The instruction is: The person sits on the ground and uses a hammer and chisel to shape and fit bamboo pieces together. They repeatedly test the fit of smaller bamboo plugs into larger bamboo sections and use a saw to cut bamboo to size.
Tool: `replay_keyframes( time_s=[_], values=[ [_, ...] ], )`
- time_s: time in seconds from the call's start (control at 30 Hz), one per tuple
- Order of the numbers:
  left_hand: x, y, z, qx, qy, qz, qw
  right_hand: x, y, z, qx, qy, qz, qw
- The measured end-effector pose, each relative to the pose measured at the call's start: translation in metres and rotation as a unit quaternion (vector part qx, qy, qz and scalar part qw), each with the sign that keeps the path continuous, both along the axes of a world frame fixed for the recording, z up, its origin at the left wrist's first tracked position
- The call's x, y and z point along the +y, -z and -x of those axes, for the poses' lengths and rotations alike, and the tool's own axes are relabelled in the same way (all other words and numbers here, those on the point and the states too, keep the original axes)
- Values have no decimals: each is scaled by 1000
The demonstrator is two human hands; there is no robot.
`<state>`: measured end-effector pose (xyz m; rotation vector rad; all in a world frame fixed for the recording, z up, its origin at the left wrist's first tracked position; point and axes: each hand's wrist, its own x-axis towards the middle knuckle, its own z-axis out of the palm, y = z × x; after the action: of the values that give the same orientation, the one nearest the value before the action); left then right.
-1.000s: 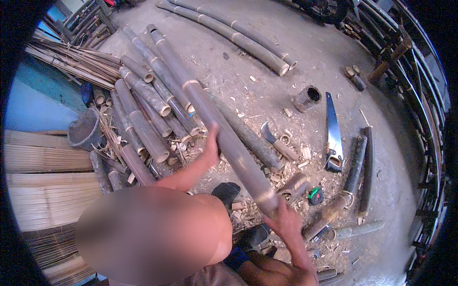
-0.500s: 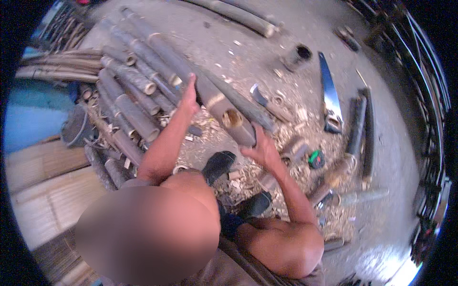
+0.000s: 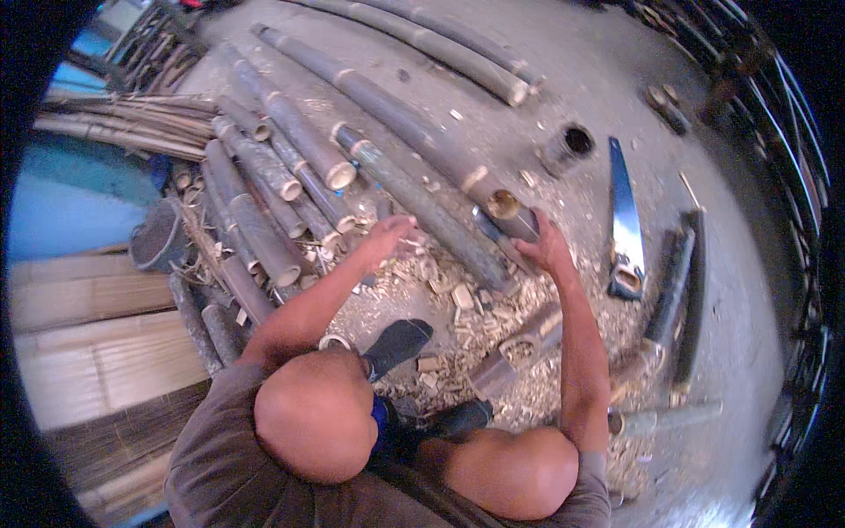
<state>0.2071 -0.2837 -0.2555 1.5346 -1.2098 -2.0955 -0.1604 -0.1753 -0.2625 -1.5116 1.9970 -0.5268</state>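
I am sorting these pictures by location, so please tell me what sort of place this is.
Probably a bamboo workshop: cut bamboo poles, a handsaw and scattered chips lie on the floor.

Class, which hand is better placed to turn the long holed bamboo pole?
Likely the right hand: it grips the bamboo pole near its hole; the left hand is open, apart from it.

Grey floor (image 3: 739, 299), blue wall (image 3: 75, 211) leftward
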Motion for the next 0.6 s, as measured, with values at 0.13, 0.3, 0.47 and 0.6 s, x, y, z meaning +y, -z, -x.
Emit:
replay_keyframes(
  time_s=[0.13,0.3,0.47,0.6],
  values=[
    [5,-11,-28,-84,-42,46,995,-13,33,19,21,21,53,998],
    [28,-2,-60,-121,-69,9,990,-1,34,5,72,-5,78,994],
    [57,2,-61,-128,-73,-13,989,21,-5,-53,73,-37,1,997],
    [61,1,-41,-124,-2,0,992,26,1,-64,44,-27,24,998]
  ],
)
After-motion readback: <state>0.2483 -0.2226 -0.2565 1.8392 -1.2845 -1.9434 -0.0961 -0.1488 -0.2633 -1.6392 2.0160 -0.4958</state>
